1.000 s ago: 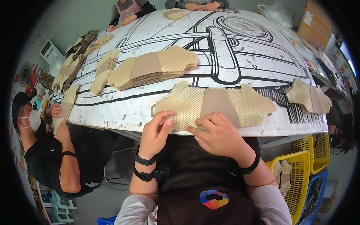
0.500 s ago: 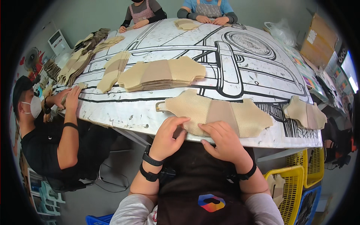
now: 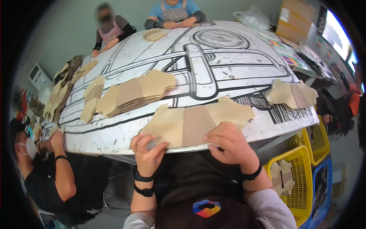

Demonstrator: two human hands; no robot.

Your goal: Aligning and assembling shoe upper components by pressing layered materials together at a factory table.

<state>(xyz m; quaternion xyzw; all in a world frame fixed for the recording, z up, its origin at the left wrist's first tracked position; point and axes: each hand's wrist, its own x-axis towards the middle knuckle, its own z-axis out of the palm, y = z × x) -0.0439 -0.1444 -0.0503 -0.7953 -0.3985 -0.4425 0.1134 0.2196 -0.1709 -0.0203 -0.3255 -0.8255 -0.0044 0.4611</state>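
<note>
A beige mesh fabric piece (image 3: 164, 124) with a plain brown middle band lies flat along the table's near edge, in front of me. My left hand (image 3: 148, 152) is at its lower left corner, fingers bent over the edge; a small greyish bit shows between them, too blurred to name. My right hand (image 3: 231, 144) grips the near edge beside the brown band, its fingertips on top and the thumb below.
On the white table (image 3: 110, 143) with black line drawings lie a stack of similar pieces (image 3: 131, 91) and another piece (image 3: 292, 94) at the right. A co-worker (image 3: 49, 168) sits at the left; two people are across. Yellow baskets (image 3: 291, 156) stand lower right.
The view has swung to the right. My left hand has moved left along the near edge to the piece's corner, away from my right hand, which remains by the brown band.
</note>
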